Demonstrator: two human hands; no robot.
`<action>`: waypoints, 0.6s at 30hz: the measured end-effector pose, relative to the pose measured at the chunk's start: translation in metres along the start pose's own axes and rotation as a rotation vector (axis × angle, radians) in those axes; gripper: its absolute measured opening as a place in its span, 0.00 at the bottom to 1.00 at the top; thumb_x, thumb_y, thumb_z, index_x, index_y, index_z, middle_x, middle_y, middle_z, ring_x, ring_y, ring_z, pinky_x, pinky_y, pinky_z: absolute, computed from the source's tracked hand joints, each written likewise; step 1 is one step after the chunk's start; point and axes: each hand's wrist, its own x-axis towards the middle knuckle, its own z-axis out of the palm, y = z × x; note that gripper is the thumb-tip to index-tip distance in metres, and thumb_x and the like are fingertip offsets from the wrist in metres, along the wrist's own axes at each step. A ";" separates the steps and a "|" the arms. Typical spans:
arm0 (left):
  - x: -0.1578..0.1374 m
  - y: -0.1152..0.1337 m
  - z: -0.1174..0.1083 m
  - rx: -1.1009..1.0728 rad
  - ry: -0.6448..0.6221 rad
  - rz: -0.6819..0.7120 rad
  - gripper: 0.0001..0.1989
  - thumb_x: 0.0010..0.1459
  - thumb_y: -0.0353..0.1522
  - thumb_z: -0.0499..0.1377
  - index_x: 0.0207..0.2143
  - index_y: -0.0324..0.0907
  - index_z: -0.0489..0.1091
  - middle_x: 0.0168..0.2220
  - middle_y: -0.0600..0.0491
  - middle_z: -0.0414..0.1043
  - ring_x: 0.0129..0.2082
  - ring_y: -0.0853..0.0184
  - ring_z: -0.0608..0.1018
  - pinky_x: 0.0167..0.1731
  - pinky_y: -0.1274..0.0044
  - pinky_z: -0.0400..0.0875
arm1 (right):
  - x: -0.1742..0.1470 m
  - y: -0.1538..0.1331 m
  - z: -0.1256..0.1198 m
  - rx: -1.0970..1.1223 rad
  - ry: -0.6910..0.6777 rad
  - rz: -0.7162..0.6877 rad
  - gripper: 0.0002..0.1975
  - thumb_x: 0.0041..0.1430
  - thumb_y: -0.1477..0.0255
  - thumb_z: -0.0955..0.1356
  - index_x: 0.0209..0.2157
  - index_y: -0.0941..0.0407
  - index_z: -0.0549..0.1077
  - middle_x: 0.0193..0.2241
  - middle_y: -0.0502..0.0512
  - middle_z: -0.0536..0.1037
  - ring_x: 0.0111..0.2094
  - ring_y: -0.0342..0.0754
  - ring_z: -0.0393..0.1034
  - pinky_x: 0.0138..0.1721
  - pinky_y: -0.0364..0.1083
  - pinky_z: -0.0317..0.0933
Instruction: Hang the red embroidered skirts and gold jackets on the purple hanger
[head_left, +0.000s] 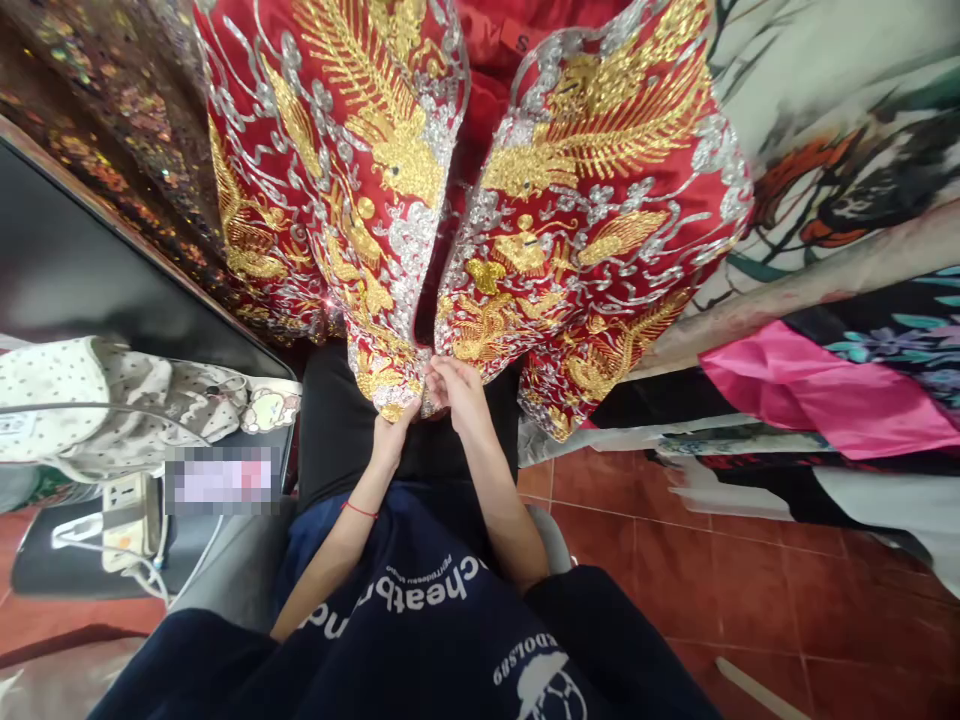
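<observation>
Soft light, blurry stretched edges.

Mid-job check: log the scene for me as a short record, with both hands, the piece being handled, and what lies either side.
left hand: grips the garment's lower front edge
right hand: fingertips pinched at the same edge, beside the left; any needle or thread too small to tell
red garment: front open, gold and silver embroidery, lower edge over the lap
left side: spotted white cloth, power strip
right side: pink cloth
floor: red tiles
</observation>
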 end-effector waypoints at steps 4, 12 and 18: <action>-0.012 0.035 -0.031 0.302 -0.103 -0.069 0.19 0.42 0.45 0.73 0.21 0.39 0.74 0.20 0.50 0.75 0.28 0.60 0.79 0.31 0.74 0.67 | 0.002 0.002 -0.004 -0.055 -0.033 0.012 0.16 0.51 0.58 0.73 0.25 0.57 0.73 0.15 0.43 0.68 0.13 0.35 0.57 0.16 0.39 0.48; 0.008 0.090 -0.009 1.151 -0.049 0.406 0.12 0.66 0.39 0.55 0.43 0.42 0.75 0.39 0.48 0.81 0.39 0.60 0.82 0.32 0.77 0.62 | 0.002 0.025 0.008 -0.047 -0.032 -0.070 0.18 0.50 0.55 0.73 0.23 0.56 0.70 0.13 0.40 0.60 0.13 0.35 0.52 0.17 0.40 0.44; 0.030 0.070 0.008 1.186 -0.050 0.379 0.19 0.69 0.31 0.48 0.55 0.37 0.72 0.40 0.42 0.82 0.41 0.60 0.83 0.36 0.78 0.66 | -0.007 0.021 0.030 -0.031 0.060 -0.234 0.22 0.53 0.49 0.71 0.26 0.55 0.70 0.14 0.39 0.57 0.16 0.35 0.48 0.19 0.41 0.43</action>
